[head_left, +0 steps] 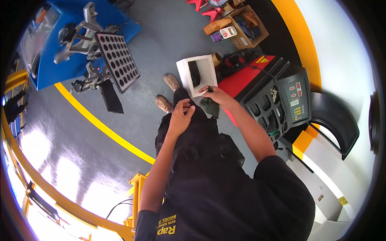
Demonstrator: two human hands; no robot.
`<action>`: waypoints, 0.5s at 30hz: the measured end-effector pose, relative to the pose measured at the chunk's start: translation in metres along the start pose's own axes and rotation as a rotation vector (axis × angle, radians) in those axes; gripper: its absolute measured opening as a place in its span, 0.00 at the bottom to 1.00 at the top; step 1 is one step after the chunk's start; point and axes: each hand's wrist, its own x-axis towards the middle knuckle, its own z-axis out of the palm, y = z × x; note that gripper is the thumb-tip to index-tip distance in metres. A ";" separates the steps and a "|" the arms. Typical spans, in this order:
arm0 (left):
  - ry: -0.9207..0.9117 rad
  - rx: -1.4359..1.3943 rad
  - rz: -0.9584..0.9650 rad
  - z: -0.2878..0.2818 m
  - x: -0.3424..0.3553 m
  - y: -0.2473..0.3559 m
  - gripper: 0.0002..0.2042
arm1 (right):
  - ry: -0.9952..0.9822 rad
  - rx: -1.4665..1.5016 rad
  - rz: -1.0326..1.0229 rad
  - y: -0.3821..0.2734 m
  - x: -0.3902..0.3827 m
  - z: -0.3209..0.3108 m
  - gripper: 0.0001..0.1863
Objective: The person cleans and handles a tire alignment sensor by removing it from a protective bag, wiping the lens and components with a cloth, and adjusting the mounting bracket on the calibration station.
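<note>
My right hand [220, 97] is closed, with a small black object [209, 89] pinched at its fingertips. It is at the near rim of an open white box [185, 73], and something dark [194, 74] sits inside the box. My left hand [182, 118] is in front of my dark trousers. Its fingers are loosely bent and apart, and I see nothing in them. Below my right hand hangs or lies a dark green cloth-like thing [209, 107], partly hidden by the hand.
To the right stands a machine with a keypad panel [295, 98], a grey compartment tray [263, 112] and a red side [235, 80]. A cardboard box [251, 26] is beyond. At left, a dotted target board [118, 62] sits on a metal clamp near a blue ramp-like block [48, 60].
</note>
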 end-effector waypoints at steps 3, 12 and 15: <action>-0.004 -0.154 -0.131 0.027 0.020 -0.025 0.29 | 0.004 0.224 0.053 0.019 0.010 0.030 0.14; 0.203 0.048 -0.398 0.040 0.061 -0.091 0.14 | 0.373 -0.176 -0.128 0.173 0.186 -0.046 0.16; 0.262 0.049 -0.417 0.052 0.057 -0.124 0.09 | 0.408 -0.240 -0.037 0.238 0.255 -0.077 0.19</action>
